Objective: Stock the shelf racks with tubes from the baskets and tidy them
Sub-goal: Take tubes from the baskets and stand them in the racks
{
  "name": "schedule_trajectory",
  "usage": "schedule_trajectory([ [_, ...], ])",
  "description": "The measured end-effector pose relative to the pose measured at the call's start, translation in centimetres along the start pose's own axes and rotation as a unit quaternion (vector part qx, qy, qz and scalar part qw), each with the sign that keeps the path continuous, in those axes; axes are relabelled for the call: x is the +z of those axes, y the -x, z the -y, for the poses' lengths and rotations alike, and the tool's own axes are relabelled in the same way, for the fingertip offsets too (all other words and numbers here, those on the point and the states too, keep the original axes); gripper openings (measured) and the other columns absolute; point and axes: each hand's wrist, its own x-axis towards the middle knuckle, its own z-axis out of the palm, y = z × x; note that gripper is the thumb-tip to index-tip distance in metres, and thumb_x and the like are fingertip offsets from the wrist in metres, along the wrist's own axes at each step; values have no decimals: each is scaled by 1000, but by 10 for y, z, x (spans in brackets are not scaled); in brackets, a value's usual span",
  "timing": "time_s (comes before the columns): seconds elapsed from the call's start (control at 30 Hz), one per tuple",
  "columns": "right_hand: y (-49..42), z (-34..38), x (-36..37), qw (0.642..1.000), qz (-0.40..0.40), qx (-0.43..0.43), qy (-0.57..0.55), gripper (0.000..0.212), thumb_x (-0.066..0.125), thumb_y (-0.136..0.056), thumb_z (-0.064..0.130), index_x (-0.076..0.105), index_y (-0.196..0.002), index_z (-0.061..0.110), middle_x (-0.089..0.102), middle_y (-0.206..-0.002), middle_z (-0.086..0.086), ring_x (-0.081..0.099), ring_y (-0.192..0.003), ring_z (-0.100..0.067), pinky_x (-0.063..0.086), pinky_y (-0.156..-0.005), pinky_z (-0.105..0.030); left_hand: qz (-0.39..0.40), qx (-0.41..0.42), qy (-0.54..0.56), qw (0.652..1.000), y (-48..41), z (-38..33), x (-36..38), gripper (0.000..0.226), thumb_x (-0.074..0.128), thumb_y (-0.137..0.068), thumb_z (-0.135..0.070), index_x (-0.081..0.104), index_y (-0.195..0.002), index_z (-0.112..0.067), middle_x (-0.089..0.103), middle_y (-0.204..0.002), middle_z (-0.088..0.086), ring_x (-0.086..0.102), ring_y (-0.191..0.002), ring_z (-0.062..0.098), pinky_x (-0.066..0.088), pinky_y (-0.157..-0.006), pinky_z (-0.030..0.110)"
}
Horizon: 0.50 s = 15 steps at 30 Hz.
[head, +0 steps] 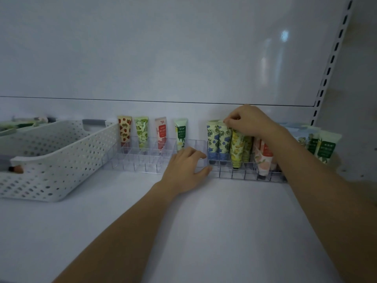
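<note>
Fingers (229, 121) of the right hand (250, 121), right of frame centre, pinch the top crimp of a blue-flowered tube (224, 140) standing in the right rack (244, 176). At mid-frame the left hand (186, 169) curls over the near end of the left rack (138, 160), thumb in front. My advice: brace firmly, press the tube straight down until its cap bottoms out, label forward, without tipping the neighbouring tube (212, 139). The basket (51, 160) sits at left.
</note>
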Motion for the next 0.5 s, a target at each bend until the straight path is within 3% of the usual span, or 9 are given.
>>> schedule_trajectory([
  [0.17,0,1,-3,1000,21,3,23,33,49,-91,20,65,-100,-7,65,-105,-24,61,-94,-38,50,-79,-40,-53,17,7,998,-8,-7,-9,37,54,-89,-39,59,-116,-14,55,-117,3,47,-112,19,37,-91,30],
  [0.23,1,5,-5,1000,-13,-11,25,31,48,-92,21,68,-103,0,67,-111,-15,63,-89,-27,49,-78,-32,-68,32,8,997,-18,-10,-23,31,52,-91,-34,60,-112,-13,56,-114,5,49,-109,20,38,-86,29],
  [0.3,2,14,-9,996,-83,-30,2,28,49,-93,22,67,-112,10,64,-115,-5,53,-86,-12,38,-77,-23,-70,56,-13,996,-30,-6,-47,28,49,-92,-31,60,-111,-13,57,-112,5,50,-106,19,40,-85,30],
  [0.37,1,26,-11,989,-132,-59,-22,27,50,-94,22,65,-115,16,60,-108,0,49,-87,-9,33,-77,-18,-76,74,-47,993,-39,8,-82,25,47,-92,-30,60,-108,-15,57,-108,3,51,-103,18,41,-84,30],
  [0.5,-3,72,3,985,-108,-121,-62,29,52,-93,23,60,-120,18,56,-101,2,51,-92,-11,34,-81,-19,-75,46,-100,991,-42,60,-158,20,48,-91,-27,61,-103,-16,50,-95,-5,52,-94,14,41,-80,30],
])
